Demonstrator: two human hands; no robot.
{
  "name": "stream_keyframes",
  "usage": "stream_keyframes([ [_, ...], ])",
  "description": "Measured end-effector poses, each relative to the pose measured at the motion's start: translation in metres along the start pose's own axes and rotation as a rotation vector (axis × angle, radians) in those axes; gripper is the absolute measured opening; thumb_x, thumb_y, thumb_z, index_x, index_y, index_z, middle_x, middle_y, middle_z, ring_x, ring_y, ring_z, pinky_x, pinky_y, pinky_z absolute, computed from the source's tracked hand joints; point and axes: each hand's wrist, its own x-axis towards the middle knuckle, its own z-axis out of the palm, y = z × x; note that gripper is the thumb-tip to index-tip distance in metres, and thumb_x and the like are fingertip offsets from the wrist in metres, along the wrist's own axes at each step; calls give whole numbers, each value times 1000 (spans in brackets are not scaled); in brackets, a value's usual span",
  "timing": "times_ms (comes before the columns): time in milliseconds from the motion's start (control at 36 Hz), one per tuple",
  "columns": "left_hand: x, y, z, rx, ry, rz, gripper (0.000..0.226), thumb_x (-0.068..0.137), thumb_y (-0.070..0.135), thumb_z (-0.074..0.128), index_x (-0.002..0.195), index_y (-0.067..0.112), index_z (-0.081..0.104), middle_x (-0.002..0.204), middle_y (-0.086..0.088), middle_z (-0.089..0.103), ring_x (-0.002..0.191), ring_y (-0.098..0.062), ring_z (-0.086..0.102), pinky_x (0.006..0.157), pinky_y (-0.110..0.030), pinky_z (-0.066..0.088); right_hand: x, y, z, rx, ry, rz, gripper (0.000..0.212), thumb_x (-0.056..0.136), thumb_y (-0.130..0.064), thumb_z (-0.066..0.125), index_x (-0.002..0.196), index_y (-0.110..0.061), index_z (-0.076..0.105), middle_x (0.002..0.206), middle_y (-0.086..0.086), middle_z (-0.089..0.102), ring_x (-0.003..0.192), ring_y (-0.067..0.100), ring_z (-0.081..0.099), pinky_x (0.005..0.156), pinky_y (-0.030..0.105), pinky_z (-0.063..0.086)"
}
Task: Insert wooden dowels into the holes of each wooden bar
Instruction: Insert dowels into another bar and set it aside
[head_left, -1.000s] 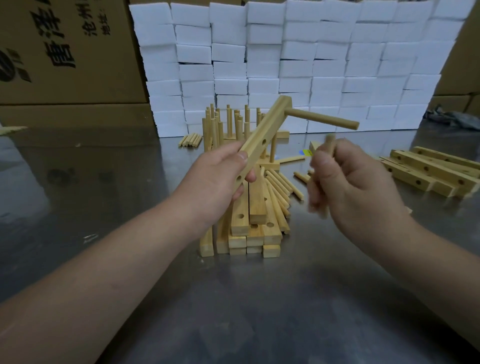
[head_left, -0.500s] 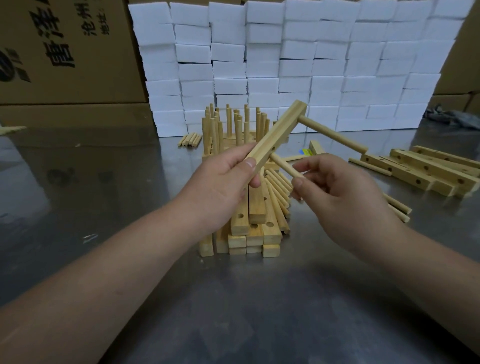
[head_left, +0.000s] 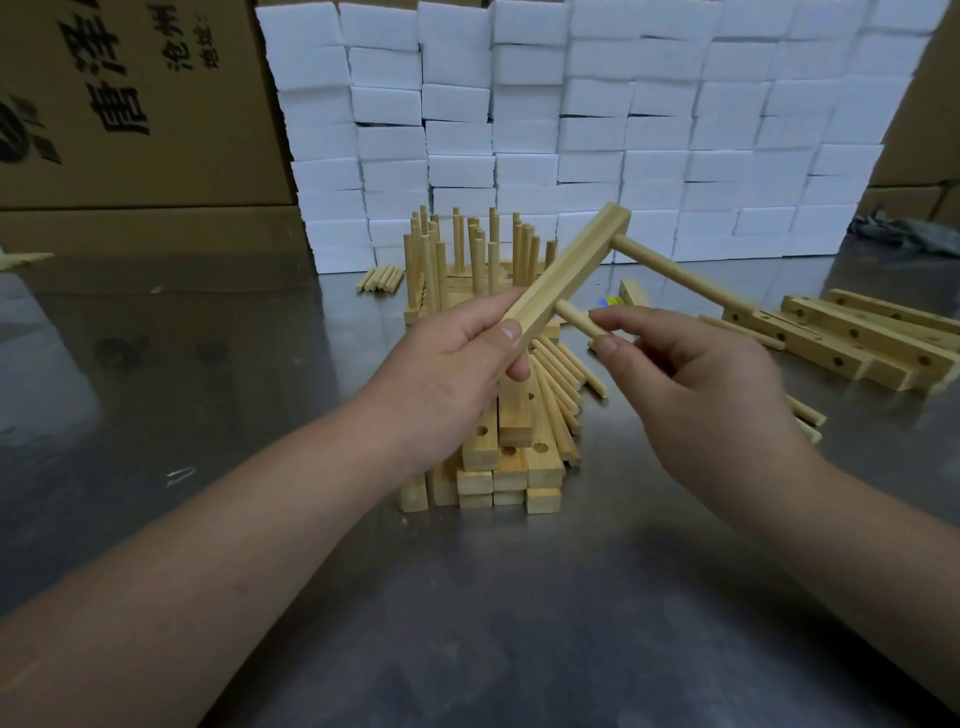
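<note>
Steel tabletop (head_left: 156, 374), backed by white foam blocks (head_left: 623, 130) and cardboard cartons (head_left: 130, 104). Your left hand (head_left: 447, 374) is clamped on the near end of a wooden bar (head_left: 563, 275), raised and slanting away to the right. One dowel (head_left: 680, 278) is seated near its far end. Your right hand (head_left: 691, 384) pinches a second dowel (head_left: 576, 322) between thumb and forefinger, its tip at the bar's side, just beside your left thumb. Stacked bars (head_left: 514, 457) lie beneath; drilled bars (head_left: 857, 338) lie right.
</note>
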Motion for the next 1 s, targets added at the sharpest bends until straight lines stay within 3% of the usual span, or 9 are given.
stream_keyframes([
  [139,0,0,0,19,-4,-3,33,99,18,36,112,45,48,63,15,54,49,-2,41,48,-16,38,-1,-1,1,-49,2,-21,17,81,-38,48,88,-53,48,70,-24,57,52,-1,48,45,12,37],
  [250,0,1,0,29,0,5,33,100,18,35,119,42,46,63,16,53,52,-1,43,49,-16,39,0,-3,2,-128,29,-42,25,77,-43,48,101,-39,43,77,-27,55,61,-5,52,54,7,39],
  [361,0,0,0,54,5,-3,35,99,20,36,128,37,48,63,17,53,52,1,44,50,-14,40,0,-2,2,-209,29,-50,7,79,-43,47,82,-40,41,79,-36,53,65,-8,52,45,13,33],
  [417,0,1,-1,75,5,0,36,99,21,37,129,38,48,64,17,53,53,1,44,50,-15,40,-1,-2,2,-209,40,-73,9,82,-40,48,77,-43,41,74,-26,57,63,-8,52,44,13,33],
  [472,1,1,-1,91,5,10,35,99,22,38,120,48,47,64,17,54,54,1,45,50,-14,41,-2,-1,2,-171,71,-93,17,86,-29,55,79,-41,45,58,-11,55,60,-4,51,48,10,36],
  [583,2,1,-2,128,3,6,36,98,22,38,115,52,46,63,15,54,52,1,45,48,-14,41,-2,-3,3,-69,47,-7,10,84,-33,48,76,-35,53,58,-11,55,53,-1,48,46,10,35],
  [694,1,1,-3,147,12,17,37,98,22,39,108,57,44,62,15,54,51,1,45,46,-12,41,-2,-5,3,194,41,157,24,85,-33,45,71,-22,61,49,-10,50,43,1,41,42,16,33],
  [861,1,2,-3,136,30,28,36,98,22,39,127,40,50,62,16,53,49,1,45,44,-12,41,0,-7,2,410,21,275,28,93,-22,47,74,-8,62,46,-5,45,42,11,35,41,25,31],
  [1000,-1,2,2,113,64,20,33,99,25,39,119,48,50,66,16,56,50,1,45,45,-14,41,3,-11,1,474,-16,290,27,94,-23,46,77,-12,63,50,-1,55,38,8,42,41,23,41],
])
